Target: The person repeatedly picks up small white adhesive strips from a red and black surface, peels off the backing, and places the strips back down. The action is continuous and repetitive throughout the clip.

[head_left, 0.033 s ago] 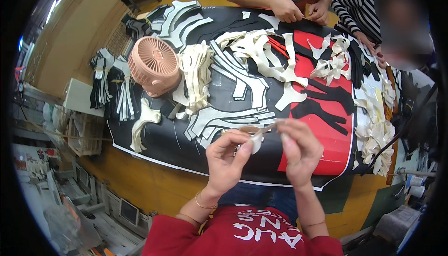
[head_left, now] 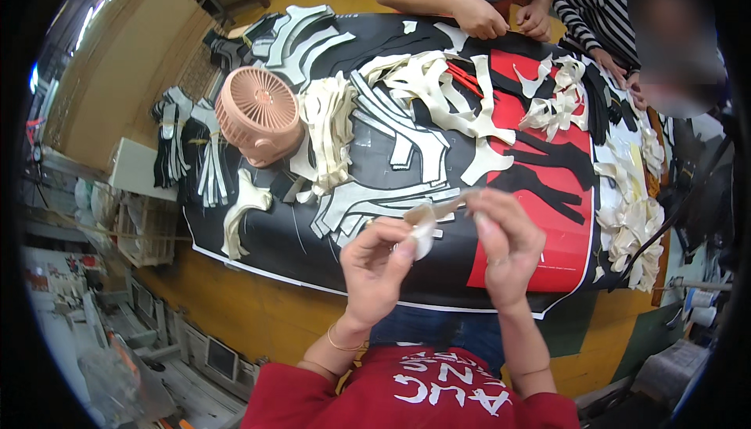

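Above the near edge of the table, a small curved cream fabric piece (head_left: 424, 232) is stretched between my two hands. My left hand (head_left: 379, 269) pinches its lower end between thumb and fingers. Its other, tan-looking end runs up to the fingertips of my right hand (head_left: 508, 245), which are closed on it. Just beyond my hands lies a fanned stack of white pieces with black edges (head_left: 368, 202). Black cut pieces (head_left: 540, 186) lie on the red sheet beyond my right hand.
A pink fan (head_left: 260, 116) stands at the left beside a cream bundle (head_left: 327, 132). Loose cream strips (head_left: 438, 89) spread over the middle, and more cream pieces (head_left: 626, 218) pile at the right edge. Across the table, a co-worker's hands (head_left: 508, 21) and a striped sleeve (head_left: 591, 7) appear.
The cream piece has turned slightly, showing more of its upper part. My hands have shifted a little, still gripping it, and the whole view has moved slightly.
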Demonstrator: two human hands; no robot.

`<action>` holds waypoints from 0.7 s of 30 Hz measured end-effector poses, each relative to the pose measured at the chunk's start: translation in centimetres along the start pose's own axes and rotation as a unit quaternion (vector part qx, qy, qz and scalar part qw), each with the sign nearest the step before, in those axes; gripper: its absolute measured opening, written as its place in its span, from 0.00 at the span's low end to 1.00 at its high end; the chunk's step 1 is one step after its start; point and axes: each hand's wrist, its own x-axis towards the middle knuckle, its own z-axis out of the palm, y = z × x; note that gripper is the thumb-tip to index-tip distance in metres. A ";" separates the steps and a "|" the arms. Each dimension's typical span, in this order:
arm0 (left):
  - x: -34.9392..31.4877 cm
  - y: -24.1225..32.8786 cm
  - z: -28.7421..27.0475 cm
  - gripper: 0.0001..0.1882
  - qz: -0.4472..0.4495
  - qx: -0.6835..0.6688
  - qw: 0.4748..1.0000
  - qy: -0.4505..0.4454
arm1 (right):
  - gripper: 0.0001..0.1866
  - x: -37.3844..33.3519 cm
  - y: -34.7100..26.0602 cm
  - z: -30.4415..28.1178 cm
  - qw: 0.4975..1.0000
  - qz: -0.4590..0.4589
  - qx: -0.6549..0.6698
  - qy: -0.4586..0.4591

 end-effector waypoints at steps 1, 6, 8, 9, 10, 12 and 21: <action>0.1 0.2 -0.5 0.03 0.022 -0.007 1.000 0.005 | 0.11 0.9 0.2 -0.1 1.000 0.003 0.014 0.009; -0.1 2.9 -4.1 0.21 0.067 -0.223 0.954 0.191 | 0.12 6.1 2.2 0.2 0.991 0.050 0.113 0.042; 0.7 5.6 -7.3 0.27 0.134 -0.306 0.943 -0.011 | 0.13 7.9 3.6 1.5 0.991 0.011 0.125 0.037; 0.5 6.6 -8.2 0.26 0.177 -0.261 0.949 0.018 | 0.13 8.9 4.6 2.1 0.980 0.046 0.195 -0.014; 0.1 7.5 -8.9 0.26 0.221 -0.219 0.950 0.038 | 0.13 9.8 5.8 3.5 0.974 0.069 0.212 -0.039; -0.2 8.3 -9.8 0.26 0.287 -0.259 0.919 0.078 | 0.15 11.1 7.9 6.2 0.994 0.074 0.047 -0.067; 2.4 6.5 -5.6 0.15 0.313 0.068 0.939 0.124 | 0.16 7.1 7.5 5.7 0.950 -0.075 -0.300 -0.039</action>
